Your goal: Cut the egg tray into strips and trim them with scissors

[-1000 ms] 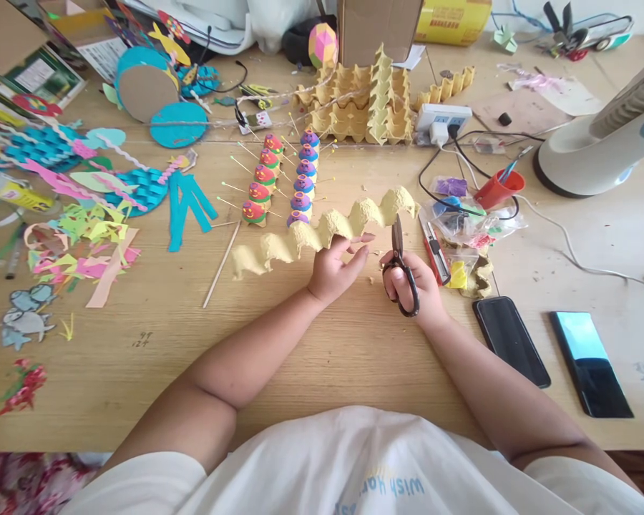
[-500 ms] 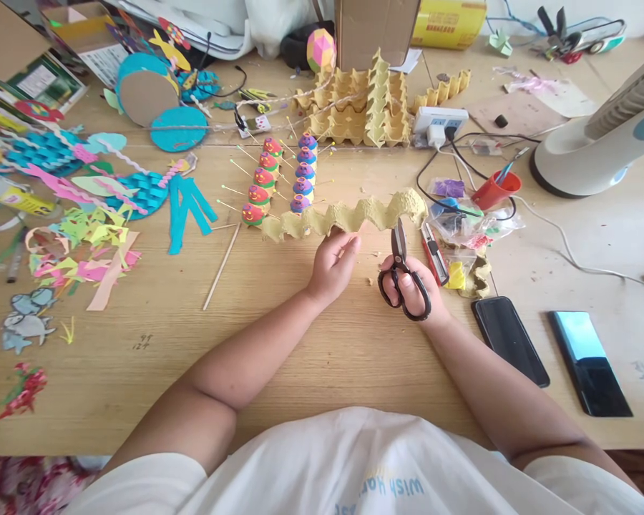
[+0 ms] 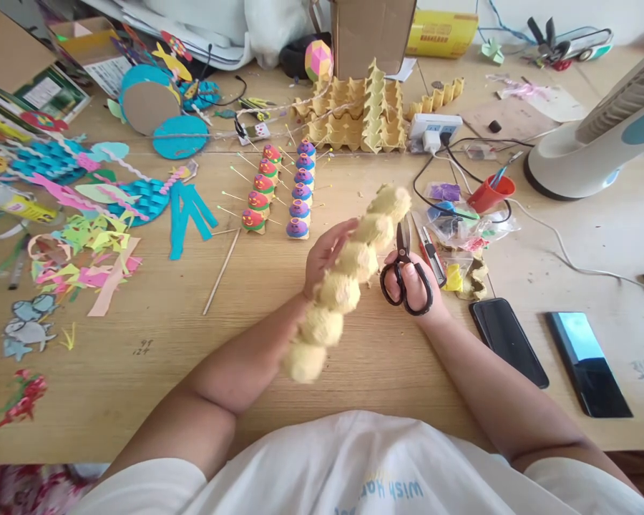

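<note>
My left hand point(image 3: 325, 250) is closed on a strip of yellowish egg carton point(image 3: 339, 292) with several cups in a row. The strip slants from lower left to upper right, its rounded bumps facing up, and it hides part of my fingers. Black-handled scissors point(image 3: 405, 275) are in my right hand point(image 3: 417, 286), blades pointing away from me and close together, just right of the strip. Beyond the strip stand two painted egg-carton caterpillars, one red and green point(image 3: 260, 193) and one purple and blue point(image 3: 299, 207), with pins stuck along their sides.
Egg trays point(image 3: 348, 118) lie at the back beside a white power strip point(image 3: 434, 125). To the right are a utility knife point(image 3: 432, 254), a red cup point(image 3: 491, 193), two phones, one a black phone point(image 3: 509, 340), and a fan point(image 3: 574, 154). Paper scraps point(image 3: 86, 250) and a stick point(image 3: 222, 272) lie left.
The egg-carton strip has swung from roughly level to a steep slant, its left end coming down toward me and its bumps now facing up. The scissors have barely moved.
</note>
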### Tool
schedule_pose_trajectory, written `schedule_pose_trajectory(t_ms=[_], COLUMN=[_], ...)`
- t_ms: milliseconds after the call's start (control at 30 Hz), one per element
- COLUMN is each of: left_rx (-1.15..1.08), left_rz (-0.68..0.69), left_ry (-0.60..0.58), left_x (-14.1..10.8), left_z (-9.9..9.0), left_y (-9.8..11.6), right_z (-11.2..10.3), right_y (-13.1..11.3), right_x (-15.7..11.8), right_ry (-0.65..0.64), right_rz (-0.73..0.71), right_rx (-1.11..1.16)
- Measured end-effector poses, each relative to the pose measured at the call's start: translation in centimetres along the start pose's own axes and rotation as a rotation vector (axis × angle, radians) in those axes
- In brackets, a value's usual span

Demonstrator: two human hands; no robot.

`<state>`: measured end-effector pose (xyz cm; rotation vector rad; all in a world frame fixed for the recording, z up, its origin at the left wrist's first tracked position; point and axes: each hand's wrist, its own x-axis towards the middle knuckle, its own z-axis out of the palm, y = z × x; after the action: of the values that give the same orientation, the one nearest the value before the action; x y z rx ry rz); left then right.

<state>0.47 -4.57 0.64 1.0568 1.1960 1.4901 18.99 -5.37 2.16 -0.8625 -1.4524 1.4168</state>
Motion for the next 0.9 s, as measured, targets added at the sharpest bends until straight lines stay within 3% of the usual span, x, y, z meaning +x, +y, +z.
schedule_pose_trajectory(t_ms=[133, 233, 333, 533, 700, 900], left_rx=[-0.359, -0.434, -0.390, -0.514, -0.587, -0.615], left_rz=[-0.211, -0.218, -0.192, -0.298, -0.296, -0.343], left_ry=[-0.162, -0.256, -0.262, -0.343, -0.336, -0.331], left_x=[0.6, 0.7, 0.8, 0.9, 0.6, 0.9], left_z=[0.2, 0.0, -0.2, -0.4, -0.7, -1.1], left_y=[0.5, 0.8, 0.8, 1.1, 1.2, 0.4], right_z=[0.0, -0.1, -0.2, -0.1, -0.3, -0.7], right_y=[0.1, 0.2, 0.3, 0.7, 0.7, 0.9], right_x=[0.0, 0.1, 0.2, 0.2, 0.1, 0.2], right_ry=[-0.004, 0.000, 0.007, 0.029, 0.103, 0.081], right_rz=[0.020, 0.046, 0.097, 0.160, 0.055, 0.016], right_rx=[-0.008, -0.024, -0.063, -0.113, -0.344, -0.602])
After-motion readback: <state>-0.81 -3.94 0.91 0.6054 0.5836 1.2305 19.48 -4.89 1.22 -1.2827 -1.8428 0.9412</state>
